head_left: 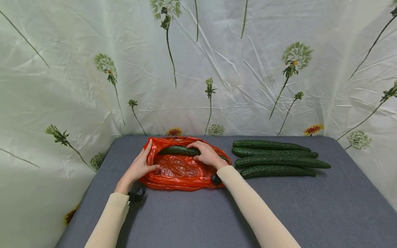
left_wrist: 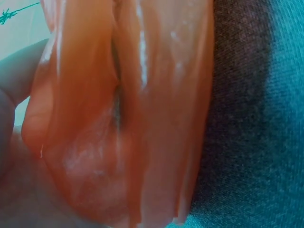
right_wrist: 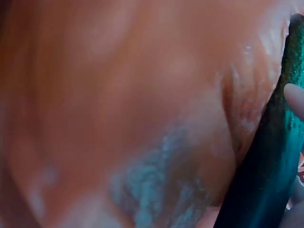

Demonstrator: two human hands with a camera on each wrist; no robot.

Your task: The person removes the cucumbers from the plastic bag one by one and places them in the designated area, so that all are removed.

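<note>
A red plastic bag [head_left: 186, 184] lies on the table with its mouth spread wide. At its left end my left hand [head_left: 141, 168] rests on the rim, thumb and fingers stretched apart. The left wrist view shows the thin orange-red film [left_wrist: 156, 118] close against that hand. Inside the bag, along its back side, lies a dark green cucumber [head_left: 175, 150]. My right hand [head_left: 208, 155] reaches over the bag and grips this cucumber from above, thumb in front. In the right wrist view, a fingertip [right_wrist: 295, 99] presses on the bumpy cucumber [right_wrist: 266, 156] beside the film.
Several more cucumbers [head_left: 280, 161] lie side by side on the grey cloth-covered table [head_left: 192, 217], right of the bag. A pale curtain [head_left: 198, 62] with dandelion prints hangs behind the table and along its sides. Dark wrist straps [head_left: 136, 195] show below the left hand.
</note>
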